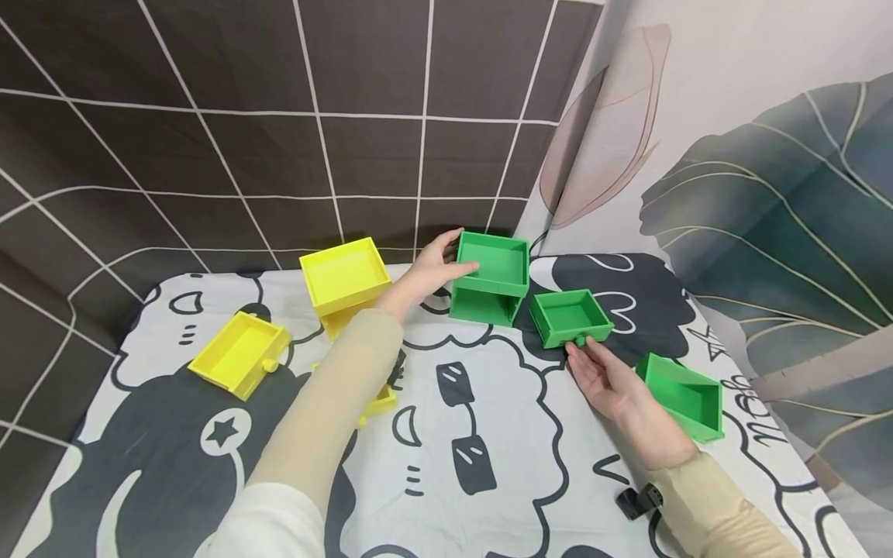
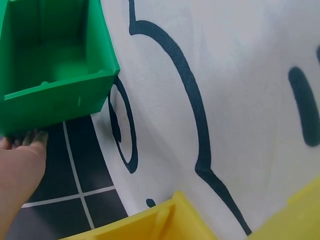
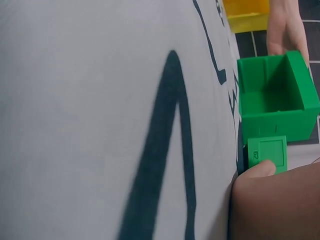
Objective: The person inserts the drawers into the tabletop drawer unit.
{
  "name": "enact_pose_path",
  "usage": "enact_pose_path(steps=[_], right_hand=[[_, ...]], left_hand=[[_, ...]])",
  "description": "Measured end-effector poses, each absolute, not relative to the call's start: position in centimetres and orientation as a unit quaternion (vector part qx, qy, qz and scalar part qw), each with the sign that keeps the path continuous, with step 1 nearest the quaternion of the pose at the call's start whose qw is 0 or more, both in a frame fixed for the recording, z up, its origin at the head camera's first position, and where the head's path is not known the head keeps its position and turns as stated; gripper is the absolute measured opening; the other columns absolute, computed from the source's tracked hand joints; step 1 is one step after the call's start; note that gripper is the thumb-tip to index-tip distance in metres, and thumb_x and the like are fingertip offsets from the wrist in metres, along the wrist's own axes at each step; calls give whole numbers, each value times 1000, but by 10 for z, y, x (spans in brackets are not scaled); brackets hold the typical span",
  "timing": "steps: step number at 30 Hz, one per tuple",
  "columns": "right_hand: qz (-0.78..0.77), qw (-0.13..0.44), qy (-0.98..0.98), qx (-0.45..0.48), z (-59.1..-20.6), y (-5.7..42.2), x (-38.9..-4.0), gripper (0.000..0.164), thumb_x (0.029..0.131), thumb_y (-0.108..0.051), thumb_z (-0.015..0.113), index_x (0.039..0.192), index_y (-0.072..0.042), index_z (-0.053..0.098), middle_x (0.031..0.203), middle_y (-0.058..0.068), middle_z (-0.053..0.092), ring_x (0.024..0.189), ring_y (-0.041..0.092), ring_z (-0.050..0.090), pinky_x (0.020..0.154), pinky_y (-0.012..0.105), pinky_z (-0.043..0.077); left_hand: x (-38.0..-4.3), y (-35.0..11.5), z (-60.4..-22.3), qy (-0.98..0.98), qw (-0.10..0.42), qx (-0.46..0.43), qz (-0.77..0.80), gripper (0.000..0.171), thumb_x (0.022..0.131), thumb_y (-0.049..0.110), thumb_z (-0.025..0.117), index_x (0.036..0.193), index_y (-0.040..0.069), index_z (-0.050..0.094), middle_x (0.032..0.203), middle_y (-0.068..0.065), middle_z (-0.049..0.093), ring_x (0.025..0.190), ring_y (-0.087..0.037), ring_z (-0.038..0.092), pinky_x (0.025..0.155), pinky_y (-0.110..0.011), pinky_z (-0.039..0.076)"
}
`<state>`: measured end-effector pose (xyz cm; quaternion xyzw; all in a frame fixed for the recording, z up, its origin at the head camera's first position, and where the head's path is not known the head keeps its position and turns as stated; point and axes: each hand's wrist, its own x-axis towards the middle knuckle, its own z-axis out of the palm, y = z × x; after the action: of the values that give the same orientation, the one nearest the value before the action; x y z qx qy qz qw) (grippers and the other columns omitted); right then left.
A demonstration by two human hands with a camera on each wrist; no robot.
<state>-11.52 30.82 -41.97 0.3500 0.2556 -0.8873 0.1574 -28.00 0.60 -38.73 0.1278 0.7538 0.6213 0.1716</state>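
A green two-tier drawer cabinet (image 1: pixel 494 263) with an open lower compartment stands near the back wall. My left hand (image 1: pixel 429 273) holds it by its left side, the thumb over the upper edge and the other fingers partly hidden behind. To its right is a small green drawer (image 1: pixel 558 339), which my right hand (image 1: pixel 621 391) pinches at the front knob. In the right wrist view, the thumb lies against the front of that drawer (image 3: pixel 274 146). A second green drawer (image 1: pixel 680 395) lies tilted beside my right wrist.
A yellow cabinet (image 1: pixel 345 275) stands left of the green one. One yellow drawer (image 1: pixel 239 353) sits further left, and another yellow drawer (image 1: pixel 380 401) is mostly hidden under my left forearm. A small black device (image 1: pixel 638 502) is by the right sleeve. Dark gridded cloth (image 1: pixel 370 155) rises behind.
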Motion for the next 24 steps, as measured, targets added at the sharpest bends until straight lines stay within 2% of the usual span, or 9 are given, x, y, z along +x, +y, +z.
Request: enact_pose_path(steps=[5,12,17,24], right_hand=[[-886,156,246,361,-420,307,-116,35,110,-20,55,87,-7,78,87,10,81,82,16,81,86,21,65],[-890,149,232,364,-423,310,-115,34,110,-20,56,87,-6,78,86,10,81,81,16,80,85,22,66],[-889,146,237,363,-423,310,-115,34,110,-20,57,85,-6,77,85,10,80,79,15,80,83,21,66],[-888,145,247,360,-420,308,-115,36,110,-20,57,83,-5,76,83,9,80,75,14,79,81,20,66]], left_hand=[[-277,5,-385,775,156,128,599,83,100,14,75,168,11,28,174,-12,32,159,-31,37,131,-42,38],[-272,4,-381,828,132,123,531,85,100,27,75,169,13,26,176,-12,27,162,-32,29,134,-48,32],[-269,3,-382,842,117,118,513,88,99,32,76,168,13,27,174,-13,29,160,-33,32,132,-50,35],[-265,-5,-381,838,115,114,520,85,99,28,77,168,12,29,173,-12,32,158,-31,35,131,-49,36]])
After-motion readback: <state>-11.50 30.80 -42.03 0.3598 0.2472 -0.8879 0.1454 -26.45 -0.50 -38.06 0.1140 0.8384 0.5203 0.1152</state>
